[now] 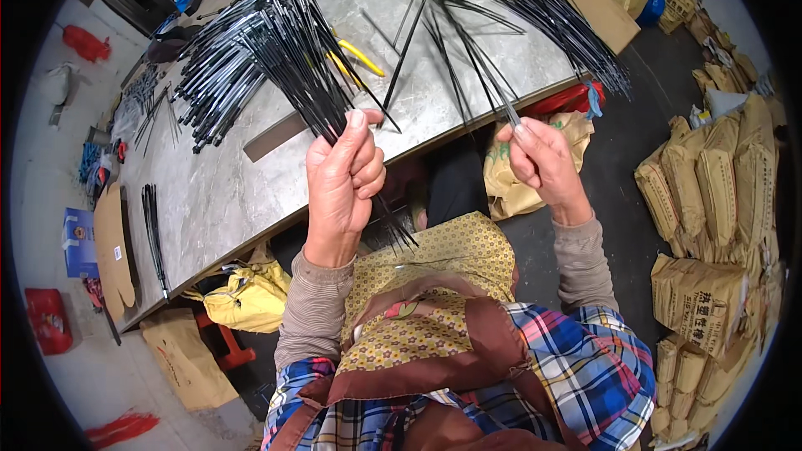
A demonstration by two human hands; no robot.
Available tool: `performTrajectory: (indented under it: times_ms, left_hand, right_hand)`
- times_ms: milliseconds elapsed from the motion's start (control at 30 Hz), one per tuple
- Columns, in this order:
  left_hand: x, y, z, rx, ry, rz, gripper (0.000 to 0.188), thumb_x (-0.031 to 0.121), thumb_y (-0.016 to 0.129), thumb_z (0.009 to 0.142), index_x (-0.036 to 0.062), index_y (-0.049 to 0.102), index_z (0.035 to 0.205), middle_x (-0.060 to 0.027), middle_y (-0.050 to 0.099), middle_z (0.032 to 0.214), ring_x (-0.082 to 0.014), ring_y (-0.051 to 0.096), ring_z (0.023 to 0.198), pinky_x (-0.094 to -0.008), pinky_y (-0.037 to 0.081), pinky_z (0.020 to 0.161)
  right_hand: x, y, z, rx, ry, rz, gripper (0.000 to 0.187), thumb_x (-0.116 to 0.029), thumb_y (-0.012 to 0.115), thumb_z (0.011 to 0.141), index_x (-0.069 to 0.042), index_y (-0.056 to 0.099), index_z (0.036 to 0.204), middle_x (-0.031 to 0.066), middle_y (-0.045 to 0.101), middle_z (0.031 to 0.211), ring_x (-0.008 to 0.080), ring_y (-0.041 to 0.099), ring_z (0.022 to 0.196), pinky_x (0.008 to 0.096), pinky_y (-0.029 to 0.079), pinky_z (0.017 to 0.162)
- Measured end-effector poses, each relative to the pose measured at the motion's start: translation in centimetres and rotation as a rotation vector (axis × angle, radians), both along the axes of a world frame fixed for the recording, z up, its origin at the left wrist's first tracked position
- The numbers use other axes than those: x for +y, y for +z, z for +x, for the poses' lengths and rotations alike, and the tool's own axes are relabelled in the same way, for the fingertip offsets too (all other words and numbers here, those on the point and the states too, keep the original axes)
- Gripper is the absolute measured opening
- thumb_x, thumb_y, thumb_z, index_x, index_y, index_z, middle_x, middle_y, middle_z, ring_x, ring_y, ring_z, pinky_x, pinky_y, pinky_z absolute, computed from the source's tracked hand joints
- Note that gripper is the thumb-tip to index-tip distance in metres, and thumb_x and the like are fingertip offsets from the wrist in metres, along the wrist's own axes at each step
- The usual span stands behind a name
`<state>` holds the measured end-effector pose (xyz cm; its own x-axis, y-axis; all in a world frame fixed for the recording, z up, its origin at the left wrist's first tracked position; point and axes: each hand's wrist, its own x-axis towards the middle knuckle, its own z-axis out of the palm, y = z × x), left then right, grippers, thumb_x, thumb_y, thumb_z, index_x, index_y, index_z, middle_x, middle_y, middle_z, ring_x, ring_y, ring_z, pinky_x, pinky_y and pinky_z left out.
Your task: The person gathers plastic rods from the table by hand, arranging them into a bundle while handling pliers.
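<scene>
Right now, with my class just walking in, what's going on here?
At a grey table, a person's left hand grips a bunch of black rods; the right hand pinches a few thin strands. A pile lies on the table's left, another batch at its right edge. A yellow tool is partly hidden behind the bunch.

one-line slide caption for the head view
Left grip holding a bundle of thin black rods, right grip pinching more, at a grey table bearing further piles.
</scene>
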<state>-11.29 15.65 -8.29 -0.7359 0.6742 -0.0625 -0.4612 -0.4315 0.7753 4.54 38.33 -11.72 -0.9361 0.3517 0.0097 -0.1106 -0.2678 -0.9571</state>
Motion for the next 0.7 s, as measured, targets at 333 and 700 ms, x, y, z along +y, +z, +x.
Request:
performTrajectory:
  times_ms: [333, 700]
  left_hand:
    - [0.9, -0.3, 0.0, 0.071, 0.034, -0.085, 0.027, 0.026, 0.050, 0.103, -0.0006, 0.059, 0.103, 0.0009, 0.048, 0.068, -0.0026, 0.035, 0.046, -0.0175, 0.026, 0.039]
    - [3.1, -1.9, 0.5, 0.154, 0.060, -0.043, 0.031, 0.023, 0.052, 0.102, -0.0063, 0.059, 0.107, -0.0166, 0.068, 0.092, -0.0203, 0.068, 0.075, -0.0305, 0.057, 0.069]
  right_hand:
    - [-4.1, -0.7, -0.6, -0.054, 0.003, 0.032, 0.027, -0.022, 0.046, 0.104, 0.001, 0.059, 0.098, -0.0025, 0.047, 0.058, 0.0014, 0.037, 0.044, 0.0175, 0.029, 0.041]
    - [-9.2, -1.3, -0.9, 0.022, 0.008, 0.356, 0.020, -0.014, 0.047, 0.102, 0.002, 0.055, 0.110, 0.0009, 0.053, 0.060, 0.0057, 0.047, 0.048, 0.0223, 0.038, 0.045]
